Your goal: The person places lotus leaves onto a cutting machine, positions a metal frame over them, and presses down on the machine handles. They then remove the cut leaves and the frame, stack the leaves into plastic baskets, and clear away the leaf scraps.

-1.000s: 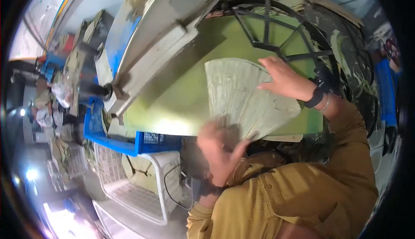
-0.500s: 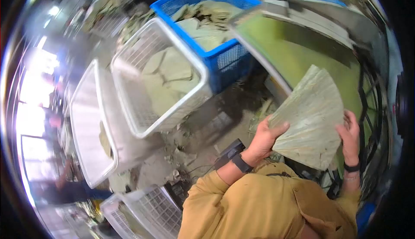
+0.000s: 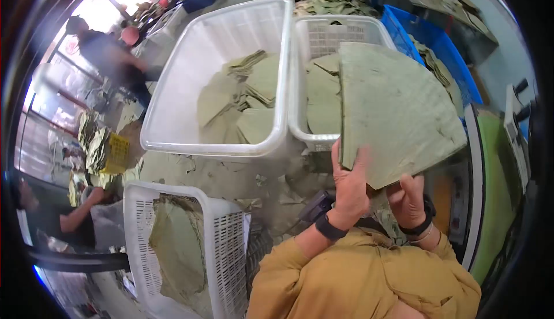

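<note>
Green leaf fan (image 3: 398,105) off green table (image 3: 497,203), now raised over white basket (image 3: 316,138) of similar leaves; reads as transfer under way. Left hand (image 3: 349,189), right hand (image 3: 408,200) both clamped on fan's lower edge.

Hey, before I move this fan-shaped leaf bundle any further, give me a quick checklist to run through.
1. Left hand grip on the leaf bundle: ok, fingers wrap its lower edge.
2. Right hand grip: ok, it clasps the narrow end.
3. Bundle holding together: ok on top, edges look even; underside cannot tell.
4. Room in the narrow white basket beyond it: ok, only partly filled with leaves.
5. Room in the wide white tub: ok, leaves cover just part of the bottom.
6. Other people's distance: ok, the nearest person is well off to the side.
</note>
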Tool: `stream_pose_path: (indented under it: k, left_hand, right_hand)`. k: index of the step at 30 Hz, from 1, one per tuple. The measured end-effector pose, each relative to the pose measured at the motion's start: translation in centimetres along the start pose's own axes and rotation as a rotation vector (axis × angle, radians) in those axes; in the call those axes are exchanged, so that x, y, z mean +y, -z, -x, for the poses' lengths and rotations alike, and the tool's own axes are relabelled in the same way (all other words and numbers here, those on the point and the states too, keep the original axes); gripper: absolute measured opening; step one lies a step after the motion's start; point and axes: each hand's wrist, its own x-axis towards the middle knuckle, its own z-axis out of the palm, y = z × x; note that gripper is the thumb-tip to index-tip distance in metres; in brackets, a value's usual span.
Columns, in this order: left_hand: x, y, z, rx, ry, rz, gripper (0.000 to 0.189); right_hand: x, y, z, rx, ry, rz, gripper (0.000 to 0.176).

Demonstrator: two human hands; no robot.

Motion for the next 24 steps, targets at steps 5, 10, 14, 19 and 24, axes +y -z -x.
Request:
stream_pose_path:
  k: [5,10,14,19,24]
  left_hand:
    - [6.7,2.6,-3.8,0.047,-0.387,-0.277,0.047]
    - [15.0,7.7,-7.9,0.029,-0.698,-0.533,0.052]
    - [20.1,12.9,-7.7,0.535,-0.655,-0.638,0.026]
    - [22.8,16.3,-6.8,0.961,-0.73,-0.521,0.018]
    - [24.7,16.1,-6.4,1.131,-0.826,-0.339,0.016]
  right_hand:
    - [5.5,-10.0,-8.0,-0.032,0.059,0.152,0.048]
    - [4.4,-17.9,-22.9,-0.41,-0.12,0.162,0.037]
    - [5.4,-24.0,-37.3,-0.544,-0.207,0.51,0.028]
    - [14.3,-30.6,-52.0,-0.617,-0.369,0.514,0.028]
    - [29.3,-29.4,-62.9,-0.642,-0.602,0.575,0.028]
